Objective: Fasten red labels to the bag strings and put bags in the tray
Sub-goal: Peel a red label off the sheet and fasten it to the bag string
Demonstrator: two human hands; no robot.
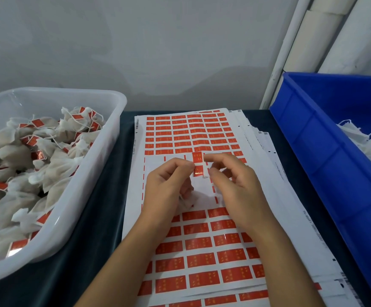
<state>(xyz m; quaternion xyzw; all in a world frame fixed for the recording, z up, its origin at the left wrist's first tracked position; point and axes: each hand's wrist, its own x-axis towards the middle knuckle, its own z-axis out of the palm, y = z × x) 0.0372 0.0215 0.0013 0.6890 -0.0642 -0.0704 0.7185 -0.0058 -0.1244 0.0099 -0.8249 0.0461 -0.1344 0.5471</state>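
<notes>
At the table's left edge we see a translucent white tray (pixel 111 138) heaped with filled white bags (pixel 53 173), their strings already carrying red labels with small gold marks too blurred for us to read.

Just right of the tray, on the dark tablecloth (pixel 104 196), lies a stack of white label sheets (pixel 202 244) printed with rows of red labels; a bare patch in the middle of the top sheet shows where labels are gone. Fine print and barcodes run along the sheets' margins, too small for us to read.

Over that bare patch our left hand (pixel 169 185) has its fingers curled: thumb and forefinger pinch the red label (pixel 198 167), which stands lifted above the sheet, while a white bag (pixel 187 201) is tucked under the lower fingers. A thin string (pixel 205 175) shows at the label's right edge.

Our right hand (pixel 235 185) is just beside the label, fingers bent with thumb and forefinger nearing it; we cannot tell whether they grip the label or the string.

At the table's right edge stands a blue crate (pixel 313 134) holding unlabelled white bags (pixel 368 140) in its far corner.
</notes>
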